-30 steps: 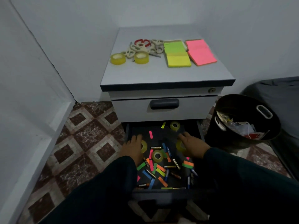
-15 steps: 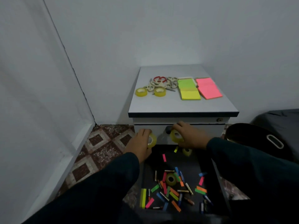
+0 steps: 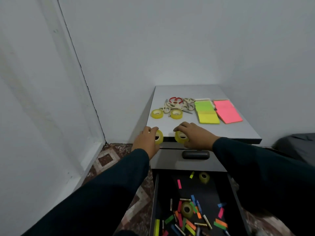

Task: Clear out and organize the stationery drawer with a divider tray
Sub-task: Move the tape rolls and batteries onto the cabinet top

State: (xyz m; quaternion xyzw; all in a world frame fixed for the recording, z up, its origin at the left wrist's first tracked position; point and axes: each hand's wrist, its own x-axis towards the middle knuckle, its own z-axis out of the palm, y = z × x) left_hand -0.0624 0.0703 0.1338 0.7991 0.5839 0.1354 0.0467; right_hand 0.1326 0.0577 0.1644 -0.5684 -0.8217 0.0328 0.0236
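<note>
Left hand [image 3: 148,141] grips a yellow tape roll [image 3: 158,137], right hand [image 3: 193,135] grips another tape roll [image 3: 181,137], both at cabinet top [image 3: 196,130] front edge. Open drawer [image 3: 196,201] below the hands holds loose stationery.

Position: you have one wide-angle view from your head, above the open black bottom drawer [image 3: 196,189].
Direction: it faces forward and down, to the grey cabinet top [image 3: 230,130] in the white wall corner.
Nearness: the drawer is near, your dark sleeves fill the lower edge.
Shared part: only one view.
</note>
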